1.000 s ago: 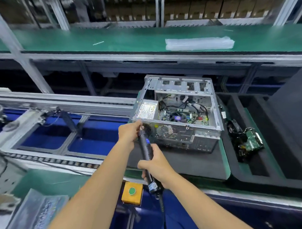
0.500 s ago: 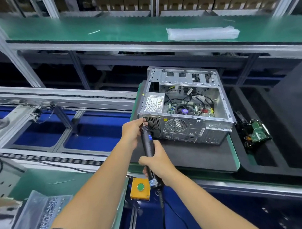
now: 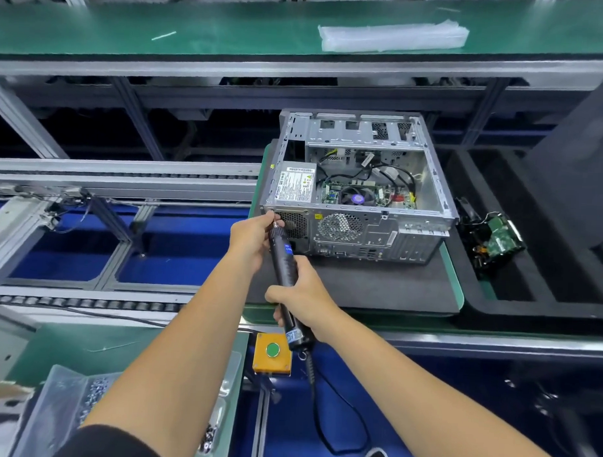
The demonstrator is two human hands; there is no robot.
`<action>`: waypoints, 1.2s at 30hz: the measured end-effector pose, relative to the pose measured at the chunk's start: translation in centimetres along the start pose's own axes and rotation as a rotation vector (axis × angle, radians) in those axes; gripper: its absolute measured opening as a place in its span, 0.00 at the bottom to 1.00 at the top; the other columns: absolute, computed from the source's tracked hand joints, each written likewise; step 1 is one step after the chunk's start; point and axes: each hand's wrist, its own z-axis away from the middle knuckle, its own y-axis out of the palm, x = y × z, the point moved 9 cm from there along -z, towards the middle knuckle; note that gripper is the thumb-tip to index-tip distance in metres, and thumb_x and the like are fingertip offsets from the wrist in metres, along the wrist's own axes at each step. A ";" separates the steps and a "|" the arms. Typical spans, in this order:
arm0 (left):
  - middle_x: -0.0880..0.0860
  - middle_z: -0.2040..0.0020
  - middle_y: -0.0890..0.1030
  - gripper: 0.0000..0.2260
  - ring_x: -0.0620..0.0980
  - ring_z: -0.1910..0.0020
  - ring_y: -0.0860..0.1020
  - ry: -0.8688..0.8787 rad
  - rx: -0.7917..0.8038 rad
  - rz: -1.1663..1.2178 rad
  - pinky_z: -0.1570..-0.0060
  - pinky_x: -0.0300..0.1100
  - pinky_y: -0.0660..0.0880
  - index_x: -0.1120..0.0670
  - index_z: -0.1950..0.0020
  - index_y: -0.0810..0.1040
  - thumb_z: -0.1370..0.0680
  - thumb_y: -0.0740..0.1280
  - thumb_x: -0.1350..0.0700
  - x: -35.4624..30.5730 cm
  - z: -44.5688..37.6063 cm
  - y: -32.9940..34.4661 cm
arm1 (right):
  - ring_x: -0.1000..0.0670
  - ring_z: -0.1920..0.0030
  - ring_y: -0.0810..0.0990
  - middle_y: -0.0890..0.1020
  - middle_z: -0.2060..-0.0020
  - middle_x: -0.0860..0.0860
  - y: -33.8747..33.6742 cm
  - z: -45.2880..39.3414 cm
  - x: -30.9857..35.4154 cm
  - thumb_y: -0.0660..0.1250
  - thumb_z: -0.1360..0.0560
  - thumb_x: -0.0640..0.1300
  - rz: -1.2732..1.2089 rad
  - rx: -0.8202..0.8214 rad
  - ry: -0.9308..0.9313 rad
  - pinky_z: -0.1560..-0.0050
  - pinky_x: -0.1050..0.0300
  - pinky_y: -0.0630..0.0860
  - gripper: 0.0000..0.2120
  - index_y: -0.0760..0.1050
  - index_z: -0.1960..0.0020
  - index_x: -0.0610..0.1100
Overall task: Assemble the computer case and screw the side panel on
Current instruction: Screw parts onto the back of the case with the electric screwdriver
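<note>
Both hands hold the electric screwdriver [image 3: 286,272]: the right hand [image 3: 299,296] wraps its fingers round the lower barrel, while the left hand [image 3: 253,238] pinches the tip end, apparently steadying the bit or a screw against the rear left corner of the computer case [image 3: 357,196]. That case lies on its side on a dark foam mat [image 3: 376,285] carried by a green-edged pallet [image 3: 454,278], its open face upward, with power supply [image 3: 294,186], motherboard and cables exposed.

Step in hand, as judged: driving a screw into the rear face, near the power supply grille. No side panel covers the opening, so the panel-fitting stage appears not yet reached. The next move calls for keeping the bit square to the hole and pressing along the tool's axis, lest the screw cross-thread or the bit slip.

Hidden or unclear: the bit tip and any screw sit behind the left fingers; whether the bit is seated cannot be told. A tray of small fasteners [image 3: 92,402] at lower left is blurred. Loose components [image 3: 494,238] in the black tray to the right are too small to identify.
</note>
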 end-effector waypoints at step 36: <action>0.55 0.61 0.81 0.08 0.47 0.67 0.77 -0.065 0.059 -0.012 0.67 0.38 0.74 0.60 0.55 0.79 0.20 0.63 0.58 -0.1 0.4 0.3 | 0.49 0.62 0.75 0.74 0.58 0.48 2.2 -0.3 0.4 0.70 0.34 0.41 0.031 -0.169 -0.028 0.61 0.54 0.77 0.19 0.66 0.48 0.49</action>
